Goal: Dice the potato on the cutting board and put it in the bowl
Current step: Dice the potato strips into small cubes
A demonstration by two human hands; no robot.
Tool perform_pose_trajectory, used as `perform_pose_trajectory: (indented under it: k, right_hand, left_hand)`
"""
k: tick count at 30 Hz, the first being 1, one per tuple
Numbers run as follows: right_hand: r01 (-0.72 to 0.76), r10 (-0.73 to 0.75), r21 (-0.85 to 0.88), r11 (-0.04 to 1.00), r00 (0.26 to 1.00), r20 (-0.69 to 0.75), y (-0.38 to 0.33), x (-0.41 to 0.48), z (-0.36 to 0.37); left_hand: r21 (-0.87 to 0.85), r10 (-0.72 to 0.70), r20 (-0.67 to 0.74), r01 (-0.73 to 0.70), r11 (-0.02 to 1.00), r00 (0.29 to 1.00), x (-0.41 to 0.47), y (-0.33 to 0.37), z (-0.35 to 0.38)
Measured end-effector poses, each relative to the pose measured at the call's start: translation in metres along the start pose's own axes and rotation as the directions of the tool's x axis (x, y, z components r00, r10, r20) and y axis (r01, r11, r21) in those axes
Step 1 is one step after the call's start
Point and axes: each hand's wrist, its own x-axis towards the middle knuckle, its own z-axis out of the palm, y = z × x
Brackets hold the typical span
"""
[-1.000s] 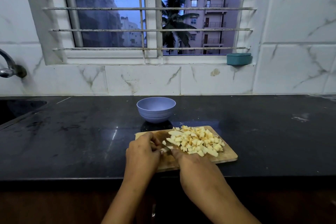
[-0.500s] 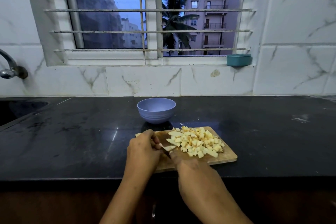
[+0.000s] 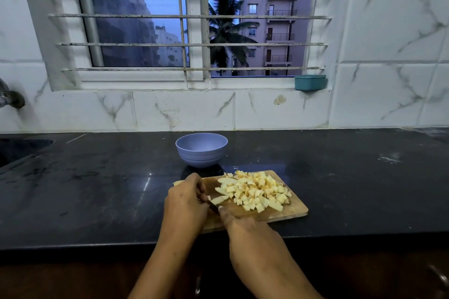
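**Dicing stage.** The left hand (image 3: 185, 204), fingers curled downward, pins an uncut potato strip (image 3: 217, 200) to the cutting board (image 3: 294, 211). The right hand (image 3: 245, 228) is wrapped round the handle of a knife (image 3: 213, 208), forefinger laid forward. Only a short dark stretch of blade shows between the two hands. The diced potato (image 3: 257, 192) lies heaped on the board, just beyond and to the right of the right hand. By appearance the cubes are light, firm and wet-faced, so probably slippery and apt to scatter. Scooping them in cupped hands, or sweeping them off the tilted board, should serve better than pinching. The bowl (image 3: 201, 150) stands on the surface (image 3: 352, 189) just beyond the left hand, apart from the board. What shows of its inside holds nothing.
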Motion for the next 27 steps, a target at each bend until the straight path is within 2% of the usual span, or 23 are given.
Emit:
perform_pose_trajectory:
  k: [5, 8, 15, 19, 22, 25, 27]
  right_hand:
    - [0.018, -0.016, 0.027, 0.999, 0.998, -0.062, 0.009, 0.002, -0.007]
    - [-0.036, 0.04, 0.046, 0.998, 0.995, -0.092, 0.019, 0.004, -0.006]
    - [-0.09, 0.131, 0.184, 0.979, 0.966, -0.223, 0.047, 0.008, -0.009]
    - [-0.091, 0.161, 0.331, 0.939, 0.968, -0.19, 0.063, 0.012, -0.017]
    - [-0.034, 0.117, 0.454, 0.891, 0.981, -0.156, 0.064, 0.012, -0.021]
    - [-0.02, 0.079, 0.478, 0.878, 0.992, -0.103, 0.067, 0.012, -0.024]
    - [-0.066, 0.099, 0.479, 0.875, 0.994, -0.043, 0.076, 0.014, -0.027]
  left_hand:
    - [0.004, -0.004, -0.007, 0.004, 1.0, 1.0, 0.0, 0.001, 0.002]
    - [-0.026, -0.027, 0.007, 0.028, 0.999, 1.0, 0.001, -0.001, 0.002]
    - [-0.132, -0.013, 0.152, 0.034, 0.991, 0.988, 0.021, -0.002, 0.009]
    - [-0.193, -0.031, 0.311, 0.095, 0.977, 0.95, 0.032, -0.001, 0.01]
    - [-0.202, -0.042, 0.388, 0.13, 0.971, 0.921, 0.046, -0.002, 0.002]
    - [-0.108, -0.009, 0.343, 0.049, 0.993, 0.939, 0.066, -0.003, 0.002]
    - [-0.038, 0.043, 0.392, -0.031, 0.999, 0.919, 0.076, -0.001, 0.01]
